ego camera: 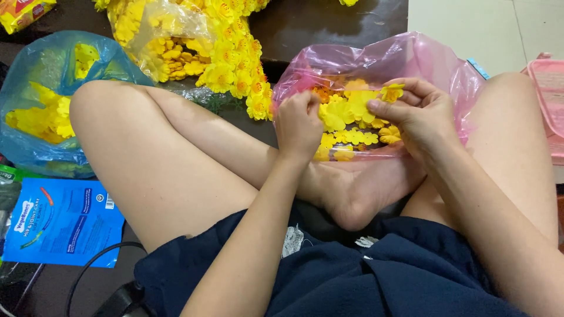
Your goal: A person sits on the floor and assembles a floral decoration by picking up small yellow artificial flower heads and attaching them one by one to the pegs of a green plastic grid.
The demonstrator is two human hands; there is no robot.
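Left hand (298, 124) curled closed inside pink plastic bag (423, 58); yellow fabric flower (392, 92) pinched by right hand (416, 111); bag filled with yellow petals (346, 117).

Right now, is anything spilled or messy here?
Yes. Yellow flowers lie heaped loose on the dark floor, outside the clear bag. The flowers in the pink bag stay inside it, where the left hand and right hand work.
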